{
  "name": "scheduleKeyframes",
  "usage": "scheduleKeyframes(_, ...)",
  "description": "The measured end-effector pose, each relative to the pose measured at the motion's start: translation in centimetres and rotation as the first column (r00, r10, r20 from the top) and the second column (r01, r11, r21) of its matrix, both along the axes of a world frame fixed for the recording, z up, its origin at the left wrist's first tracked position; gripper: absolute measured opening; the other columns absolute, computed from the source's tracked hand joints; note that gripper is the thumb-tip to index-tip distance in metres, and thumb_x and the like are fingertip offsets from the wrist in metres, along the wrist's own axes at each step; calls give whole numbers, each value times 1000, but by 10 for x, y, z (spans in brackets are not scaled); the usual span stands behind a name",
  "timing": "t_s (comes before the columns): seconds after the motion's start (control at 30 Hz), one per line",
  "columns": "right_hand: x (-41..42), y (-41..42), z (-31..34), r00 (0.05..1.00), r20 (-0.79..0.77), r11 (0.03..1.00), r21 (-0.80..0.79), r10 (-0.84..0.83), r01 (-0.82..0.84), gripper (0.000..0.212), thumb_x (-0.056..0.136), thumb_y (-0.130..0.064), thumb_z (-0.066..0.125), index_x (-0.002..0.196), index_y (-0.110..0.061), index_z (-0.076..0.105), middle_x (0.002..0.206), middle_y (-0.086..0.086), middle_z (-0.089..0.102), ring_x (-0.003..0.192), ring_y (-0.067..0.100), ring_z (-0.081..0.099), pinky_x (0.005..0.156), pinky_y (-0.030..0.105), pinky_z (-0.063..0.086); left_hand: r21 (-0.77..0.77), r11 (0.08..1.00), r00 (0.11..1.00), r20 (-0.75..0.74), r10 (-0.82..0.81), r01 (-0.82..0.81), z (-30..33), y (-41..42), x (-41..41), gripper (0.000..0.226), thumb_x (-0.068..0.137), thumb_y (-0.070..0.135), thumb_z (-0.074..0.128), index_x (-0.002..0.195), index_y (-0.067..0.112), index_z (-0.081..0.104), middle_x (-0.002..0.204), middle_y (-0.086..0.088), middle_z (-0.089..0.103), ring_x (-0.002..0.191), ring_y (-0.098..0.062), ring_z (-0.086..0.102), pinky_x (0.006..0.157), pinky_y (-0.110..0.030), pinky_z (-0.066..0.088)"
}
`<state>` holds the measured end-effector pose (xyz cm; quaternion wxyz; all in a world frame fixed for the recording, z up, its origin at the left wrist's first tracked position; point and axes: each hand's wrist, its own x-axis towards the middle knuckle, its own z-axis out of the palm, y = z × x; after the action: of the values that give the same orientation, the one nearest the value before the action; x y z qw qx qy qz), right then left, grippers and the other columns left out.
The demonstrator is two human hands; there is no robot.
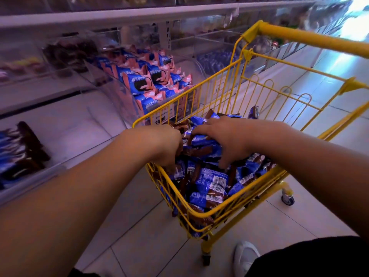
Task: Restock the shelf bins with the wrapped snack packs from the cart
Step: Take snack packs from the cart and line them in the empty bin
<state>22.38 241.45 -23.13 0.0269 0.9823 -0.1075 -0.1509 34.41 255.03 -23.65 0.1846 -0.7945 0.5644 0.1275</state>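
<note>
A small yellow wire cart (217, 208) stands on the floor, filled with several blue and brown wrapped snack packs (211, 182). Both my hands reach into its basket. My left hand (167, 144) curls its fingers down into the packs at the cart's left side; its fingertips are hidden. My right hand (225, 136) spreads over the top of the pile, fingers curled round a bunch of packs. To the left, a clear shelf bin (95, 120) holds a few blue and brown packs (20, 152) at its far left end.
A clear bin of blue and pink snack packs (147, 80) sits behind the cart, with a price label (165, 116). More bins line the shelves (119, 15) above. The cart handle (311, 39) is at upper right. My white shoe (245, 256) stands on the tiled floor.
</note>
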Motion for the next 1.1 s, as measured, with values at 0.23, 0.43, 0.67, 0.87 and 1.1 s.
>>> scheduleKeyframes(0.23, -14, -15, 20, 969, 240, 951, 308, -67, -10, 47, 72, -24, 84, 114, -23, 65, 101, -7, 66, 88, 12, 62, 74, 25, 48, 49, 998, 999, -37, 31, -29, 3, -5, 1, 42, 71, 36, 85, 107, 19, 71, 91, 2, 66, 82, -18, 61, 67, -30, 48)
scheduleKeyframes(0.43, -44, -28, 27, 925, 151, 609, 786, -349, 102, 29, 89, -18, 72, 117, -21, 63, 106, 1, 75, 94, 19, 73, 79, 33, 61, -158, 985, 946, -325, 15, -70, 4, 1, 21, 11, 82, 32, 78, 75, 32, 69, 74, 17, 65, 75, -5, 60, 64, -24, 44)
scheduleKeyframes(0.67, -42, -20, 26, 869, 35, 366, 915, -493, 171, 34, 88, -12, 71, 120, -17, 60, 106, 0, 76, 95, 18, 74, 70, 36, 63, -395, 879, 817, -576, -10, -267, 3, 4, 22, 18, 96, 23, 61, 79, 28, 60, 72, 13, 64, 67, -5, 59, 56, -20, 45)
scheduleKeyframes(0.87, -36, -16, 26, 800, 81, 402, 891, -595, 209, 35, 81, -2, 77, 113, -10, 67, 103, 10, 76, 89, 22, 75, 59, 31, 62, -503, 725, 695, -717, -47, -471, 1, 2, 9, 15, 101, 26, 51, 87, 24, 57, 78, -1, 61, 65, -13, 51, 60, -31, 44)
scheduleKeyframes(1.1, -33, -24, 29, 653, -108, 67, 969, -750, 237, 55, 78, -7, 80, 128, -7, 56, 107, 11, 75, 90, 25, 75, 55, 30, 59, -738, 543, 829, -544, -129, -399, -1, -4, -3, 12, 100, 28, 54, 92, 20, 59, 86, -2, 64, 83, -24, 61, 70, -39, 51)
